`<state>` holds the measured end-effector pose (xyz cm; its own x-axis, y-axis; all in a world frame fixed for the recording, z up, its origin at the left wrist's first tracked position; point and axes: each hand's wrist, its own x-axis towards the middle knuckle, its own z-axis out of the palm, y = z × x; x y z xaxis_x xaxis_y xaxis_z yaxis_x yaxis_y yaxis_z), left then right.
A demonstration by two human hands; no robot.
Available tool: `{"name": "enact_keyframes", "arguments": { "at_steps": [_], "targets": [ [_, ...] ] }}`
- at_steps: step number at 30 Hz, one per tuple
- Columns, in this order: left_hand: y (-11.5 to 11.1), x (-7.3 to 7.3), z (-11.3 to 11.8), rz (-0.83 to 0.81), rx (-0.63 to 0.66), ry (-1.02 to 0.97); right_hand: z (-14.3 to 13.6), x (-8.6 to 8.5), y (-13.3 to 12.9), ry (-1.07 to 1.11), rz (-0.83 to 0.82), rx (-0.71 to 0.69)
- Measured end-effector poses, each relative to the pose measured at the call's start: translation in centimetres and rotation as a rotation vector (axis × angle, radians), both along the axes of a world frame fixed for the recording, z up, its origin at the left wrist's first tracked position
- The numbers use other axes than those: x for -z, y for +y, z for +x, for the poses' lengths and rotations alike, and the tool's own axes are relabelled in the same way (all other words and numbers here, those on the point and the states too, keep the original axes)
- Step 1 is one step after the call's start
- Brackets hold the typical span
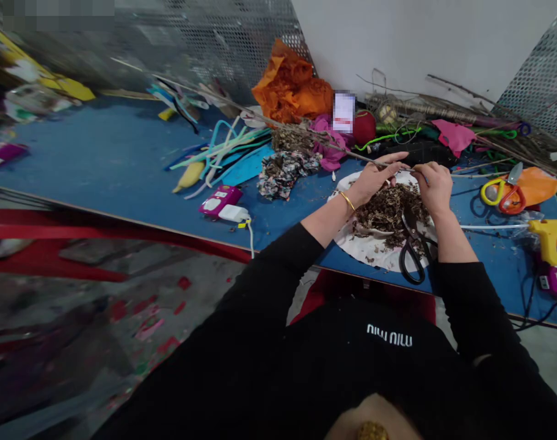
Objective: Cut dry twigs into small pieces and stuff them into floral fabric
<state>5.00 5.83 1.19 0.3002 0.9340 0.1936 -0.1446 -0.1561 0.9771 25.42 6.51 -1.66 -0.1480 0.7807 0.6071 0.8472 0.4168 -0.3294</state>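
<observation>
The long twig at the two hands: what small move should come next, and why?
Perhaps curl the left hand more snugly around the long twig. Its fingers look mostly stretched out, while the right hand seems to pinch close by, above the white plate. A long stretch runs off past the left hand, so a firmer grip there might steady it.

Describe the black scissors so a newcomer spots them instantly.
On the blue table, find the round white sheet heaped with brown scraps. The scissors lie at its near right edge. Their loops are black; the other pair, farther right, has yellow and orange ones.
</observation>
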Motion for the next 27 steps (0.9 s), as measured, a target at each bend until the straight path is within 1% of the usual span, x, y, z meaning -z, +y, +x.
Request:
{"name": "enact_keyframes", "arguments": {
  "at_steps": [2,8,11,13,17,20,23,25,27],
  "targets": [
    [0.0,-0.3,0.0,0.018,0.029,0.014,-0.1,-0.1,-0.1,0.009,0.000,0.001],
    [-0.2,-0.6,-0.1,0.083,-0.124,0.223,-0.3,-0.1,-0.1,0.001,-0.034,-0.003],
    [-0.5,-0.7,-0.3,0.093,-0.149,0.283,-0.3,-0.2,-0.1,-0.016,-0.044,-0.001],
    [-0.7,-1.0,-0.5,0.031,-0.106,0.258,-0.3,-0.2,-0.1,-0.018,-0.038,0.003],
    [-1.1,-1.5,-1.4,-0.204,0.065,0.144,-0.2,-0.1,-0.1,-0.025,-0.037,-0.003],
    [-1.4,-1.5,-2.8,-0.275,0.146,0.114,-0.2,0.1,0.0,-0.034,-0.033,-0.009],
    [-1.8,-1.2,-4.1,-0.286,0.155,0.118,-0.3,0.4,0.0,-0.049,-0.024,-0.021],
    [-2.0,-0.9,-4.5,-0.296,0.114,0.124,-0.4,0.6,0.1,-0.068,-0.020,-0.033],
    [-2.3,-0.8,-4.6,-0.347,0.073,0.101,-0.4,0.7,0.1,-0.087,-0.017,-0.044]
  ]
}}
